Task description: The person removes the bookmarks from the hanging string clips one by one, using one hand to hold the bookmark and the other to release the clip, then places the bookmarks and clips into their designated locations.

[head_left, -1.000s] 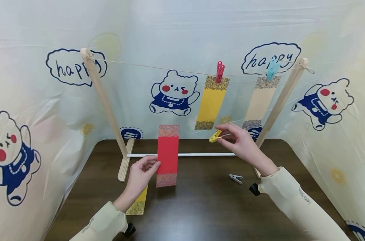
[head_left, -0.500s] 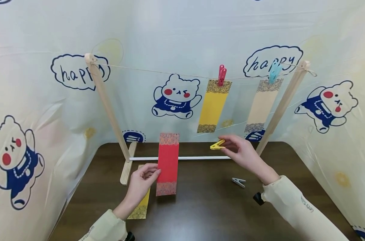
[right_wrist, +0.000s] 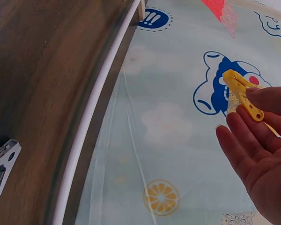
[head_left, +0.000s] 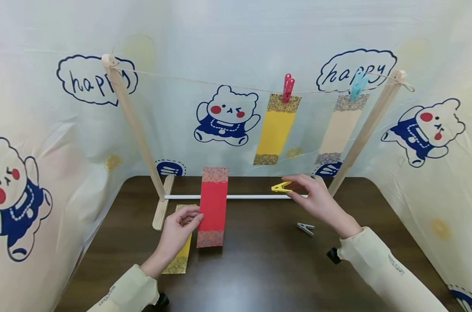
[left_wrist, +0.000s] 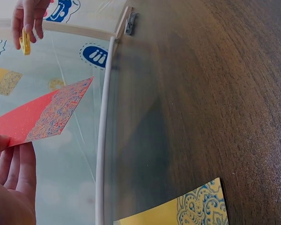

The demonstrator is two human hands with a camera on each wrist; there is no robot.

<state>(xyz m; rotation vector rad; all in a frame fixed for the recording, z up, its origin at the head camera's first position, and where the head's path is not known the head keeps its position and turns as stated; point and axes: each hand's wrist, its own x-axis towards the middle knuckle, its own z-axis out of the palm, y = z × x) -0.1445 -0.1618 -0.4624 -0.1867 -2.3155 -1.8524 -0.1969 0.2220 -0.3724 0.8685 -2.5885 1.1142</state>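
Note:
Between thumb and fingers my left hand (head_left: 181,229) pinches a red paper strip (head_left: 214,203) with patterned ends by its left edge, held upright above the table. My right hand (head_left: 317,199) pinches a yellow clothespin (head_left: 281,186), its tip pointing left. In the right wrist view the thumb and fingers press on the clothespin (right_wrist: 243,96). Under my left hand a yellow patterned strip (head_left: 177,262) lies on the table, partly hidden. A grey clothespin (head_left: 306,228) lies on the table below my right hand.
A string (head_left: 193,80) runs between two wooden posts (head_left: 136,130). From it hang a yellow strip (head_left: 276,130) under a red clothespin (head_left: 288,89) and a beige strip (head_left: 342,130) under a blue clothespin (head_left: 358,85). A white rod (head_left: 255,196) joins the posts low down.
The yellow clothespin has turned from slanted to nearly level in my right hand. The red strip has sunk a little relative to the rack. The head view has shifted slightly.

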